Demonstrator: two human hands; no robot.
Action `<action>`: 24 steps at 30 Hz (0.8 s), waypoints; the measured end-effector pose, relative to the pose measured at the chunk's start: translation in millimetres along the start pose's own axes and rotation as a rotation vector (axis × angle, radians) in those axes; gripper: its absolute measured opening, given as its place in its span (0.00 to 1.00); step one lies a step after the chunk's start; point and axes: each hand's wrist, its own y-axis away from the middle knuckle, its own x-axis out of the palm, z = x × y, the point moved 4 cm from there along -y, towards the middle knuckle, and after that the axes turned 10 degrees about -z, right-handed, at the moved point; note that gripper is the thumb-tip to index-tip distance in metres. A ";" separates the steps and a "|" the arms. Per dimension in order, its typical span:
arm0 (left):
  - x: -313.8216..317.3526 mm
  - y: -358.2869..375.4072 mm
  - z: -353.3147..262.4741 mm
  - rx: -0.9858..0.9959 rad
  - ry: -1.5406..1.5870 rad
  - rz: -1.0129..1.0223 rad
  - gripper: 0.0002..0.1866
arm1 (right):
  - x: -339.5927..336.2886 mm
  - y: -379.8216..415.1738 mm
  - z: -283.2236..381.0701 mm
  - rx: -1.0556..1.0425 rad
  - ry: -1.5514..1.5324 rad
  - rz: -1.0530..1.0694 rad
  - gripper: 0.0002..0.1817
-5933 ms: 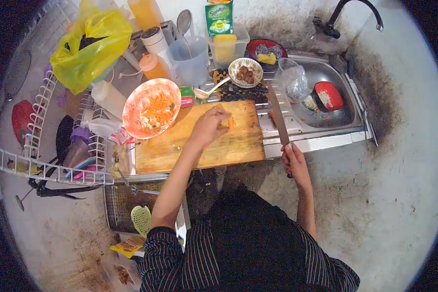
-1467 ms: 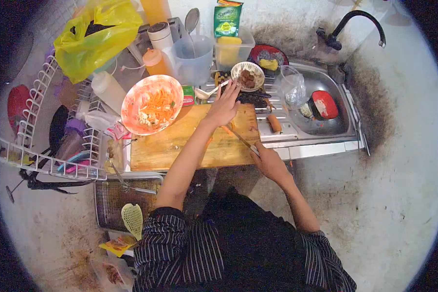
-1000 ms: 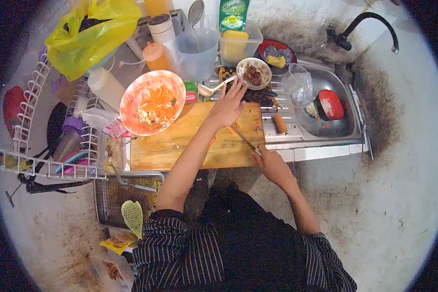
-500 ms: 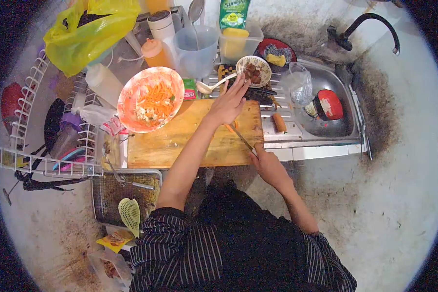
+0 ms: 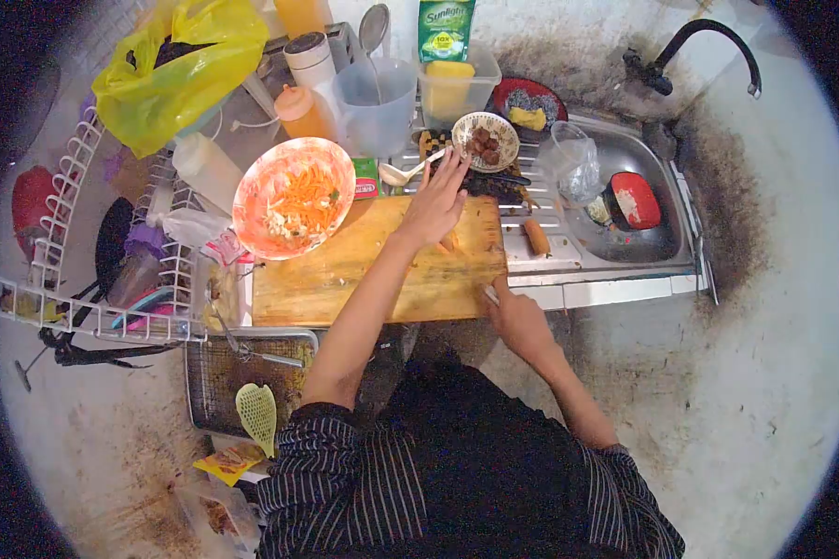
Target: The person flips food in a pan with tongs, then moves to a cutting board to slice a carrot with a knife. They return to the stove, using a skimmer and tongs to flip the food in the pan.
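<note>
My left hand (image 5: 434, 203) stretches over the back of the wooden cutting board (image 5: 345, 289), fingers extended. Its fingertips reach the rim of a small patterned bowl (image 5: 464, 129) with brown round pieces (image 5: 484, 147) in it. Small orange pieces (image 5: 450, 244) lie on the board beside the wrist. At the board's front right edge my right hand (image 5: 522, 324) is closed round a knife handle (image 5: 491, 294); the blade barely shows now. Left of my left hand, a large bowl (image 5: 244, 200) holds orange shreds (image 5: 309, 194) and pale bits. A white ladle (image 5: 394, 176) lies just behind the hand.
To the right is a metal sink (image 5: 615, 247) with a red dish (image 5: 635, 200) and a black tap (image 5: 713, 30). An orange-brown stick-shaped piece (image 5: 536, 237) lies on the drainboard. Left stand a white dish rack (image 5: 93, 321), squeeze bottles and a yellow bag (image 5: 182, 84).
The knife blade, plain on the board earlier, barely shows now. My left hand has shifted slightly and remains spread. The whole view has shifted a little.
</note>
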 end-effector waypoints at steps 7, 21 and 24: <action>-4.6 -13.5 -0.7 0.038 -0.058 -0.009 0.29 | -21.9 -9.7 -0.4 -0.058 -0.191 0.022 0.14; -3.8 6.3 6.1 -0.059 -0.095 0.011 0.29 | -15.1 -9.4 -2.3 -0.087 -0.105 0.044 0.15; -4.8 5.4 5.9 -0.059 -0.097 0.004 0.28 | -15.8 -10.6 -1.9 -0.098 -0.088 0.031 0.15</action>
